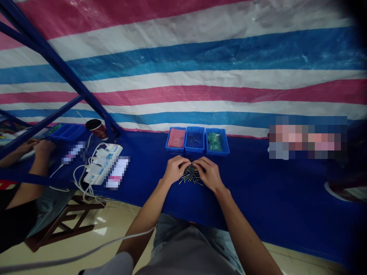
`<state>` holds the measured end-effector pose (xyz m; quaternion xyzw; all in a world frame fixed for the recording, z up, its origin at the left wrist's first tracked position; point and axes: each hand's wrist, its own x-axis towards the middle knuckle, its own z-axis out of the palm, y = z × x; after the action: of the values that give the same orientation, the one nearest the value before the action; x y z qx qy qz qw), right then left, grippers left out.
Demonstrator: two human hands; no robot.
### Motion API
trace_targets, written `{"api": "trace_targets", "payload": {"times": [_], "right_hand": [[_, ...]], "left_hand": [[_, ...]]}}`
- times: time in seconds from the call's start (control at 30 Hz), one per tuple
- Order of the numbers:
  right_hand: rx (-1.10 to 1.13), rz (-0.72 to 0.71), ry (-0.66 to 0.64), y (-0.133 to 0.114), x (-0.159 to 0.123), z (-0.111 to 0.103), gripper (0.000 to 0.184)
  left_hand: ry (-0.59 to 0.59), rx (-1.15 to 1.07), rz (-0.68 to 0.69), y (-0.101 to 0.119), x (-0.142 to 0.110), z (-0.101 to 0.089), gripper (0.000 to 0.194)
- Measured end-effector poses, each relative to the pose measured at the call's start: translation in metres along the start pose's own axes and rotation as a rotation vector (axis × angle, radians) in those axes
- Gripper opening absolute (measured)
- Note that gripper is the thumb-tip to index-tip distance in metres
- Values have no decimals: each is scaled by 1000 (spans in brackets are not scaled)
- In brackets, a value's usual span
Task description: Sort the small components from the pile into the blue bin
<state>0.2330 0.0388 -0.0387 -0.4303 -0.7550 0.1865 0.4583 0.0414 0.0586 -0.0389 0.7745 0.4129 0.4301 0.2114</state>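
Note:
My left hand (175, 169) and my right hand (210, 172) meet over a small pile of thin, nail-like metal pieces (189, 176) on the blue tabletop. Fingers on both hands are pinched, the tips close together above the pile's far edge. What they pinch is too small to make out. Just beyond them stand three blue bins: the left bin (166, 145) holds a pink packet (176, 138), the middle bin (195, 149) a few thin dark pieces (195, 139), the right bin (218, 152) small green bags (215, 142).
To the left lie a white power strip (103, 164) with tangled cables, a phone (117, 173) and a dark cup (99, 129). Beyond a blue metal frame (64, 74), a co-worker's arms (40, 160) show at the table. A striped tarp (200, 57) hangs behind.

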Motion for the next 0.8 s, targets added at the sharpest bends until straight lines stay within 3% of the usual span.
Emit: {"api": "trace_targets", "payload": {"times": [0.43, 0.8], "right_hand": [[-68, 23, -47, 3, -1, 1, 26], [-18, 15, -14, 1, -1, 1, 20]], "left_hand": [[12, -15, 2, 2, 1, 0, 18], [-14, -25, -9, 1, 2, -1, 19]]}}
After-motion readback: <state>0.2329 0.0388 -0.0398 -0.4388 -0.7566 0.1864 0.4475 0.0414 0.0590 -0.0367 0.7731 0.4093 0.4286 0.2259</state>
